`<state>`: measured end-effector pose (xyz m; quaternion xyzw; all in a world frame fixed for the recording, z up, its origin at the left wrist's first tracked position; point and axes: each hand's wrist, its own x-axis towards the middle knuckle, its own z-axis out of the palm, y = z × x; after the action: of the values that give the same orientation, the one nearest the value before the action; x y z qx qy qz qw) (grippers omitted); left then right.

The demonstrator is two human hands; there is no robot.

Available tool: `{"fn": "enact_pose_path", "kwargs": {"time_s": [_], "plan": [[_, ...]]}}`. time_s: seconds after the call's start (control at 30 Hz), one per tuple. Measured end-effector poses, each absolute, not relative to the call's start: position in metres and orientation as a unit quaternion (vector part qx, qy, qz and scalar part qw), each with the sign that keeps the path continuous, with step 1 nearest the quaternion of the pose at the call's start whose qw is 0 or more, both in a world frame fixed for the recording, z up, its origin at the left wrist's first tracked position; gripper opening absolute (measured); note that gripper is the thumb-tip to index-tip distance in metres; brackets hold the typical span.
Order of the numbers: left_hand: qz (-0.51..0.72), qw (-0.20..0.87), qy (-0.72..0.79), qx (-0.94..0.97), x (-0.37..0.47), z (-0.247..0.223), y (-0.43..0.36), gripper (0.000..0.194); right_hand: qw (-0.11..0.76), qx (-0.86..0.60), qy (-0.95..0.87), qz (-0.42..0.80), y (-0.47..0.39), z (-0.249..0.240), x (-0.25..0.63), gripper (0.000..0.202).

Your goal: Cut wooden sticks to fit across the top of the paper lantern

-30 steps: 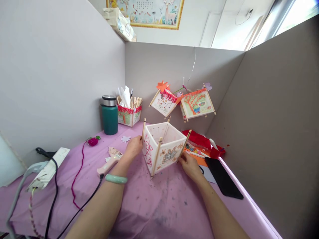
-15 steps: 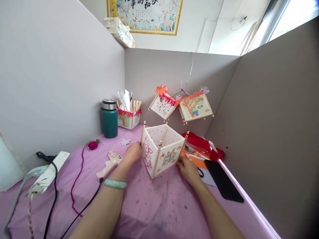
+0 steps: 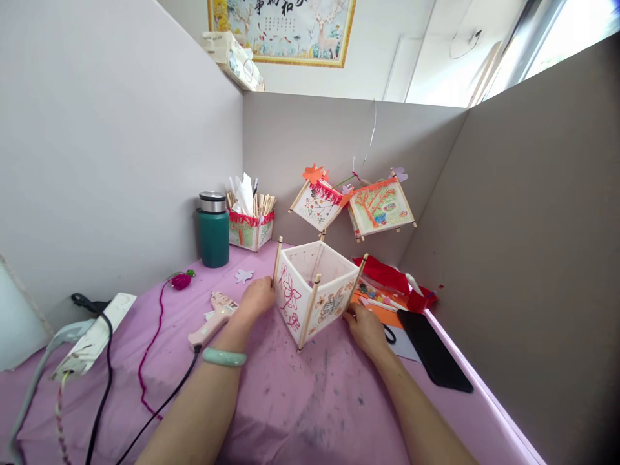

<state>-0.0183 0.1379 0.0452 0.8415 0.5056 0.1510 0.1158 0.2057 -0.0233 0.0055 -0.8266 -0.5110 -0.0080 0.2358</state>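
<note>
A white open-topped box lantern (image 3: 295, 297) with wooden sticks at its corners stands on the purple cloth, slightly tilted. A pink flower drawing is on its left side and an orange and grey drawing on its right. My left hand (image 3: 258, 297) grips the left corner stick, its fingertips partly hidden behind the panel. At the right corner's lower part, my right hand (image 3: 363, 326) pinches the stick. A pink glue gun (image 3: 213, 326) lies beside my left forearm, and a pale paper flower (image 3: 244, 276) lies behind my left hand.
A green bottle (image 3: 214, 232) and a decorated stick holder (image 3: 252, 229) stand at the back left. Two decorated lanterns (image 3: 380, 206) hang at the back. A black phone (image 3: 433, 352), scissors (image 3: 389, 334) and red felt (image 3: 387, 274) lie right. A power strip (image 3: 97, 336) and cords lie left.
The box lantern has turned slightly between my hands, its near corner shifting a little to the right. Both hands keep their places on it.
</note>
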Motion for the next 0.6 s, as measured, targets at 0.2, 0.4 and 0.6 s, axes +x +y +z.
{"fn": "enact_pose_path", "kwargs": {"time_s": [0.2,0.4,0.6], "plan": [[0.136,0.108,0.508,0.844,-0.022,0.049,0.134,0.027,0.259,-0.826,-0.500,-0.017,-0.018,0.002,0.206,0.019],[0.122,0.109,0.525,0.835,-0.025,0.054,0.130,0.025,0.265,-0.841,-0.472,-0.005,-0.014,0.002,0.209,0.020],[0.118,0.110,0.529,0.833,-0.026,0.055,0.129,0.025,0.261,-0.848,-0.460,0.005,-0.011,0.002,0.212,0.021]]}}
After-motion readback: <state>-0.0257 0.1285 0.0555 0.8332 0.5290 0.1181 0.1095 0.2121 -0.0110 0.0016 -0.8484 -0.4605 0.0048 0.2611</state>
